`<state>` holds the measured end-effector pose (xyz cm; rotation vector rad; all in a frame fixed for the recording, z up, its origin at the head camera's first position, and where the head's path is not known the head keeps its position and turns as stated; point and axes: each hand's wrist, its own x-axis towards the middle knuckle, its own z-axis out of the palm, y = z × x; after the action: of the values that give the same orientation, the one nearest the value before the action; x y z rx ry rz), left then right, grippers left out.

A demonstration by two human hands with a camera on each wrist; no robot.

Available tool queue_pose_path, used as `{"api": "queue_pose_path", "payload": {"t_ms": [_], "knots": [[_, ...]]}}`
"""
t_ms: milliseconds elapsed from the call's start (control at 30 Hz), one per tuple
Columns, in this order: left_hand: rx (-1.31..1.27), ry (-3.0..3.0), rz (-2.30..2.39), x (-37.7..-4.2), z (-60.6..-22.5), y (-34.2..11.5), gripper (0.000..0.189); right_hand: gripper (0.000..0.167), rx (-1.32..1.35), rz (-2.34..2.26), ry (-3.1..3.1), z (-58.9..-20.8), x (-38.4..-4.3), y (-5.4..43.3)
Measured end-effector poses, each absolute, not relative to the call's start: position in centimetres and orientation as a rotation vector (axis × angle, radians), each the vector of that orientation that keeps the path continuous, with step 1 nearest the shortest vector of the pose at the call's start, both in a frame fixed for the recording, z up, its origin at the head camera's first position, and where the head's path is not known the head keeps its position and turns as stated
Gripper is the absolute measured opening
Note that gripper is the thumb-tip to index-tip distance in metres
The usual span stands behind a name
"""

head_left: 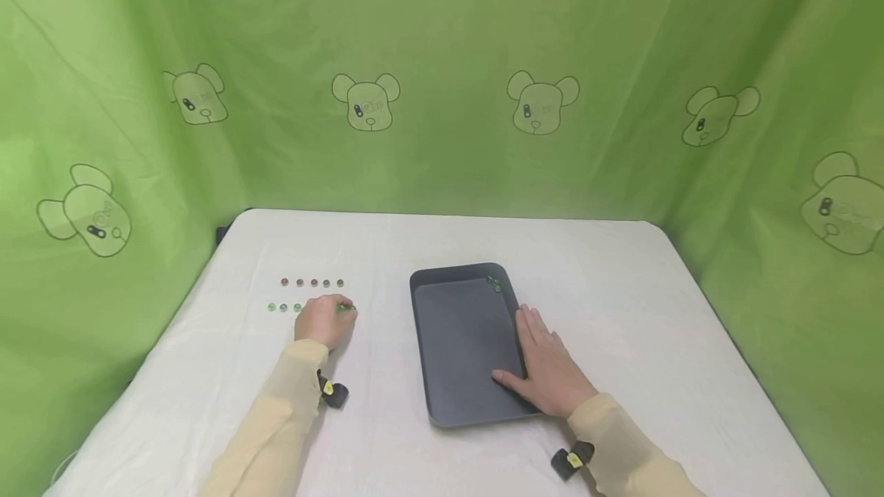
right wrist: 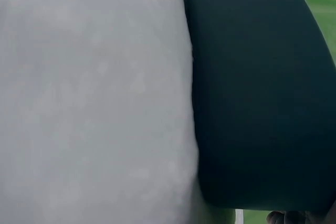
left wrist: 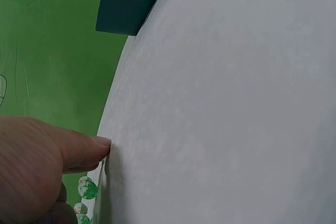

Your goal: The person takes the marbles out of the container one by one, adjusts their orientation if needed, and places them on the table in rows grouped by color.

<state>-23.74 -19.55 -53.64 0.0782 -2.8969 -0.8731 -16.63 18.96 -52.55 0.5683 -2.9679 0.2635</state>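
Observation:
My left hand (head_left: 326,320) is low over the left side of the white table, with thumb and index finger together. Green shows at its fingertips, a green marble (head_left: 343,307) pinched there; in the left wrist view the fingertips hide it. Beside this hand, green marbles (head_left: 284,307) stand in a row, partly covered by it. Behind runs a second row of reddish and dark marbles (head_left: 314,282). My right hand (head_left: 549,366) rests on the right rim of a dark grey tray (head_left: 470,343), fingers straight along the outside, thumb over the inside.
Several green marbles (head_left: 494,283) lie in the tray's far right corner. White cloth (head_left: 621,290) covers the table. Green curtains (head_left: 456,159) with bear-head drawings enclose it at the back and sides.

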Motion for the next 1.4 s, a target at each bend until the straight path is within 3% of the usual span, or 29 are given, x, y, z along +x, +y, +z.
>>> {"api": "queue_pose_path", "payload": {"t_ms": [567, 1400], "knots": [[0.002, -2.837, -0.826, -23.6, -51.8, -19.5, 0.028, 0.109, 0.563, 0.251, -2.970, -52.6, -16.7, 18.9], [-0.351, -2.772, -0.876, -24.1, -47.7, -11.6, 0.028, 0.108, 0.544, 0.265, -2.976, -52.5, -16.5, 18.8]]}}
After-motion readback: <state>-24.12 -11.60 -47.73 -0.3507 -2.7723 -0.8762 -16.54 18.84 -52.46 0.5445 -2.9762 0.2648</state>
